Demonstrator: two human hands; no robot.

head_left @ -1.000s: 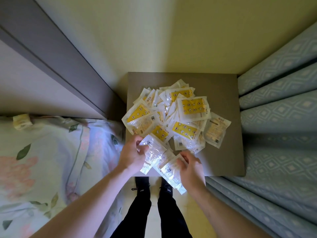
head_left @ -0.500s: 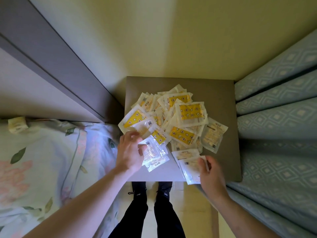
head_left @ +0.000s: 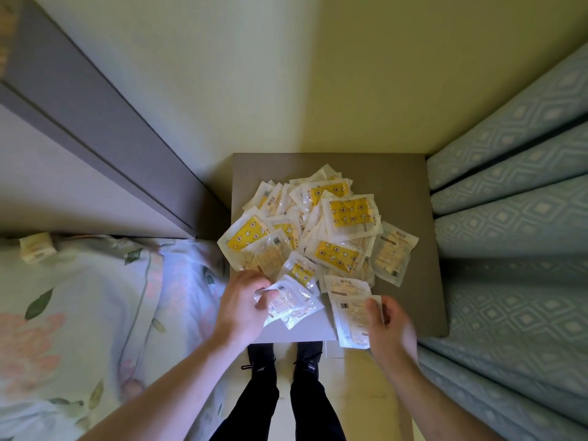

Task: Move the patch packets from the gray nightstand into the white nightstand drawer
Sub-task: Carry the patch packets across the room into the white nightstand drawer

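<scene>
Big messy pile of patch packets (head_left: 321, 230) sitting on top of the gray nightstand (head_left: 410, 192), wedged between the bed (head_left: 79, 307) and a blue curtain (head_left: 515, 218). Left hand (head_left: 241, 308) pinches a couple of clear packets (head_left: 291, 302) at the pile's near edge, right hand (head_left: 389, 326) grips two more (head_left: 350, 308) over the front edge.
</scene>
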